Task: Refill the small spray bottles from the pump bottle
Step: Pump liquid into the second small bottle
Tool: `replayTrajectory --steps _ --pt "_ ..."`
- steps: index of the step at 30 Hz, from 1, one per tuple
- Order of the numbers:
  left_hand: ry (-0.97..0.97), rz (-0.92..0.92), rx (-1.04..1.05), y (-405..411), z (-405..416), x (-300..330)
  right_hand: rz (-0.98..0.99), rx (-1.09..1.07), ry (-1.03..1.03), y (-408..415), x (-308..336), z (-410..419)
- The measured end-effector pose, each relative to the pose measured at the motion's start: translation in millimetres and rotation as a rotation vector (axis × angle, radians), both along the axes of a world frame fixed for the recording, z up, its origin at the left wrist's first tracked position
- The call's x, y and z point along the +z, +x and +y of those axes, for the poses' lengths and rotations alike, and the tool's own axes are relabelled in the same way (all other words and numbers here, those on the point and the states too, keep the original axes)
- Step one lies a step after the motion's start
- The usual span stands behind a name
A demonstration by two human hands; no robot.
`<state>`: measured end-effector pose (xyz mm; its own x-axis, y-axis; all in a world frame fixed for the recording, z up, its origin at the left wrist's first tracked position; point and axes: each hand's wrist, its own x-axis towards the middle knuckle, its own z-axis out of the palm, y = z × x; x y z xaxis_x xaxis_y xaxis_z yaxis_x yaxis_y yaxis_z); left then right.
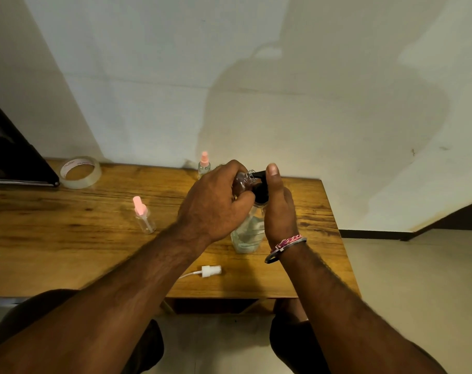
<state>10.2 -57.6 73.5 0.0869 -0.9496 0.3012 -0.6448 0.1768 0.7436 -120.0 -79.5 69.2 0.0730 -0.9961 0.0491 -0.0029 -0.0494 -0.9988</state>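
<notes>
My left hand [216,201] grips a small clear spray bottle [244,179] with its cap off, its open neck held against the black pump nozzle. My right hand [279,206] wraps the black pump head [261,188] of the clear pump bottle [247,236], thumb up beside the spout. The pump bottle stands on the wooden table [67,238]. A white spray cap with its tube [210,271] lies on the table near the front edge. Two more small bottles with pink caps stand apart: one at the left [144,218], one at the back [204,164].
A roll of clear tape [80,171] lies at the back left beside a dark flat object [13,157]. The table's right edge [337,233] drops to a pale floor. A white wall stands close behind.
</notes>
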Motion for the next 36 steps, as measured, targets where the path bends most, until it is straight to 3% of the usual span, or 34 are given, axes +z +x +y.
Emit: replayTrajectory --steps 27,36 --pt "0.045 -0.024 -0.019 0 -1 -7 -0.025 -0.083 0.030 -1 1 0" --pt "0.002 0.017 -0.022 -1 -1 -1 0.016 -0.007 -0.014 0 -3 0"
